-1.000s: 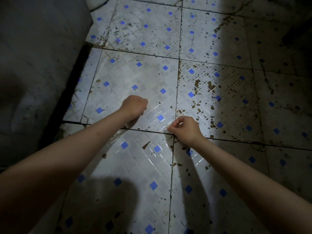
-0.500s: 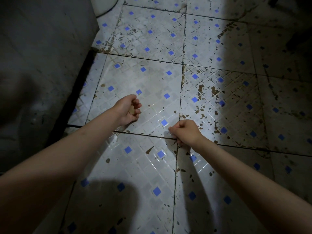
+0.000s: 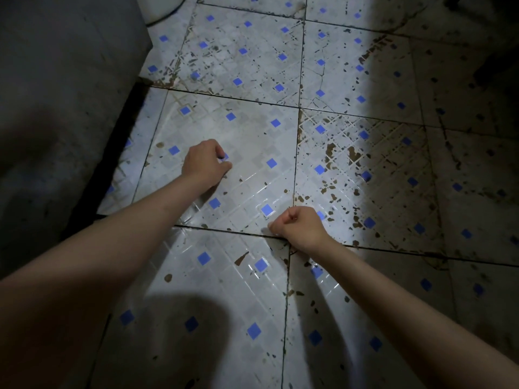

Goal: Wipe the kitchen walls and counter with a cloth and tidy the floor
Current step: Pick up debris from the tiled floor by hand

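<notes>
While we look down, these are what we see, largest first:
Floor: our floor [image 3: 252, 141] is pale tile dotted with small blue squares, lit in the middle and dark at the right, with brown specks thickest right of centre.
Wall: a dark grey wall [image 3: 64, 108] stands at our left, its foot meeting the tiles.
Left hand: our left hand [image 3: 203, 162] is down at a tile near the wall, fingers curled under; we cannot tell whether they pinch anything.
Right hand: our right hand [image 3: 299, 227] sits at a grout line, fingers curled into a fist, thumb tip against the tile; what it holds, if anything, we cannot tell.
</notes>
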The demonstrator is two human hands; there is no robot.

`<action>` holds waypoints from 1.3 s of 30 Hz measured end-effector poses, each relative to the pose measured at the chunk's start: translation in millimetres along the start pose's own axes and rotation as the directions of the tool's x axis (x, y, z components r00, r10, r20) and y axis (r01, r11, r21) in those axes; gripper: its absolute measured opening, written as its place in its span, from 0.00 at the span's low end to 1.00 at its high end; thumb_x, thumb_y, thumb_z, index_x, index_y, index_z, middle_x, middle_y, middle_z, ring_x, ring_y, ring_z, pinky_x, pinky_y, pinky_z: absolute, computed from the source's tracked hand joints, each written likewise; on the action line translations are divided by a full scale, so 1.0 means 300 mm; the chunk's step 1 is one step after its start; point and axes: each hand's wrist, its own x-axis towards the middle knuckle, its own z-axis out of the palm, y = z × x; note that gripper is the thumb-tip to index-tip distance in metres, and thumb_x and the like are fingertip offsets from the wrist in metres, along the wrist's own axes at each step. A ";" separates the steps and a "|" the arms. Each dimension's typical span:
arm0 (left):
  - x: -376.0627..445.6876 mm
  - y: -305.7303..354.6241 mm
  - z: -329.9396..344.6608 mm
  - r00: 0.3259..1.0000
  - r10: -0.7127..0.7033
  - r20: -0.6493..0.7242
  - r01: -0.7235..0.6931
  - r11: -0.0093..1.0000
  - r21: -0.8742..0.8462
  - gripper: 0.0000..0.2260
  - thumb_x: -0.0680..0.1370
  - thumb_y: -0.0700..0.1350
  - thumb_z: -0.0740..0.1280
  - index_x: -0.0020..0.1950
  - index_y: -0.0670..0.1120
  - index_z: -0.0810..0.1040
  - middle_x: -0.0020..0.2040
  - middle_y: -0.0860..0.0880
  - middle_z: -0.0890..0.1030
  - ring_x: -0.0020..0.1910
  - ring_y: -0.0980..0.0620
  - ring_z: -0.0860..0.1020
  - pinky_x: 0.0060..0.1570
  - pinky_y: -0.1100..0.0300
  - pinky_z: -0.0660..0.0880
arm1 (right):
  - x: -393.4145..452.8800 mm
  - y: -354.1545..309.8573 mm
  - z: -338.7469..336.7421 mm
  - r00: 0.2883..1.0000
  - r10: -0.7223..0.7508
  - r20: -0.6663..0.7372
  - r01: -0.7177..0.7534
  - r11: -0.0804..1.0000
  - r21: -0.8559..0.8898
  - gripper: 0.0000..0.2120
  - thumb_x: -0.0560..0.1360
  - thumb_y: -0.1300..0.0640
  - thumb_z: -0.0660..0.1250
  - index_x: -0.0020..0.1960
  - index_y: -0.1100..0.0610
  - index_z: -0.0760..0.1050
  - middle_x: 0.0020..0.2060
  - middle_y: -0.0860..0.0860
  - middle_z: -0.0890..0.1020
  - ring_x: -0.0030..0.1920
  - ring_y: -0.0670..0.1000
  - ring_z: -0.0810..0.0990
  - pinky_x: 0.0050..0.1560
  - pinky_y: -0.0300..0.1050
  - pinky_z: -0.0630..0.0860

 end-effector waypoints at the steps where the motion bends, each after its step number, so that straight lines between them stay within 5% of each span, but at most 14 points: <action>1: 0.005 -0.005 0.006 1.000 -0.002 -0.010 0.002 1.000 0.008 0.08 0.72 0.46 0.71 0.46 0.45 0.77 0.53 0.44 0.80 0.54 0.45 0.76 0.50 0.58 0.71 | -0.001 0.004 0.002 1.000 0.004 0.010 -0.004 1.000 -0.016 0.09 0.69 0.58 0.74 0.40 0.64 0.80 0.38 0.56 0.83 0.43 0.53 0.83 0.52 0.49 0.80; 10: 0.003 0.004 0.004 0.997 -0.058 0.049 0.053 0.994 0.097 0.10 0.79 0.47 0.62 0.43 0.41 0.75 0.45 0.42 0.79 0.48 0.43 0.77 0.42 0.56 0.69 | -0.010 0.001 0.009 1.000 -0.004 0.027 0.006 0.998 -0.056 0.08 0.70 0.58 0.73 0.41 0.63 0.80 0.40 0.55 0.83 0.44 0.52 0.81 0.52 0.49 0.79; 14: -0.024 -0.010 -0.041 0.982 -0.147 0.118 0.155 0.985 -0.068 0.12 0.81 0.46 0.56 0.42 0.40 0.71 0.39 0.41 0.75 0.42 0.45 0.73 0.42 0.57 0.66 | -0.014 -0.009 0.014 1.000 -0.008 0.011 0.009 0.998 -0.065 0.07 0.70 0.58 0.73 0.40 0.62 0.80 0.39 0.55 0.83 0.43 0.50 0.81 0.51 0.46 0.78; 16: -0.041 -0.038 -0.071 0.915 -0.281 0.291 0.376 0.856 -0.355 0.12 0.80 0.44 0.54 0.40 0.42 0.69 0.35 0.45 0.71 0.33 0.48 0.69 0.36 0.58 0.64 | -0.016 -0.016 0.019 1.000 -0.005 0.015 0.006 0.998 -0.063 0.08 0.70 0.57 0.74 0.39 0.63 0.79 0.39 0.54 0.83 0.43 0.49 0.81 0.51 0.45 0.78; 19: -0.081 -0.105 -0.116 0.771 -0.277 0.573 0.634 0.405 -0.658 0.12 0.79 0.42 0.54 0.35 0.48 0.62 0.31 0.50 0.66 0.24 0.55 0.59 0.28 0.62 0.60 | -0.017 -0.036 0.038 1.000 0.009 0.015 -0.008 0.999 -0.043 0.09 0.69 0.57 0.74 0.38 0.62 0.79 0.39 0.55 0.83 0.43 0.50 0.81 0.50 0.45 0.78; 24: -0.133 -0.181 -0.147 0.745 -0.206 0.635 0.667 0.220 -0.712 0.10 0.80 0.45 0.57 0.38 0.49 0.65 0.33 0.54 0.73 0.20 0.59 0.61 0.24 0.67 0.64 | -0.026 -0.082 0.079 1.000 -0.015 0.019 0.016 0.997 -0.074 0.12 0.71 0.59 0.72 0.31 0.57 0.74 0.32 0.52 0.78 0.38 0.51 0.78 0.51 0.47 0.76; 30: -0.188 -0.208 -0.146 0.778 -0.250 0.576 0.628 0.291 -0.722 0.09 0.79 0.41 0.60 0.38 0.46 0.69 0.27 0.54 0.74 0.19 0.59 0.60 0.23 0.68 0.63 | -0.041 -0.100 0.094 0.999 -0.037 0.014 0.038 0.993 -0.108 0.13 0.71 0.60 0.71 0.31 0.58 0.73 0.43 0.60 0.83 0.49 0.56 0.82 0.55 0.48 0.76; 34: -0.192 -0.229 -0.148 0.828 -0.328 0.454 0.560 0.493 -0.666 0.02 0.77 0.40 0.65 0.45 0.45 0.78 0.33 0.50 0.76 0.21 0.58 0.63 0.24 0.66 0.62 | -0.056 -0.099 0.093 1.000 -0.024 0.020 0.026 0.994 -0.104 0.13 0.72 0.60 0.71 0.31 0.58 0.72 0.45 0.60 0.83 0.50 0.55 0.81 0.51 0.43 0.74; 39: -0.141 -0.185 -0.142 0.845 -0.419 0.331 0.534 0.663 -0.524 0.10 0.77 0.36 0.59 0.38 0.42 0.75 0.33 0.45 0.75 0.26 0.52 0.67 0.27 0.62 0.61 | -0.059 -0.100 0.105 0.998 -0.024 0.051 0.030 0.992 -0.122 0.11 0.73 0.59 0.70 0.33 0.59 0.74 0.44 0.58 0.83 0.49 0.53 0.81 0.49 0.41 0.73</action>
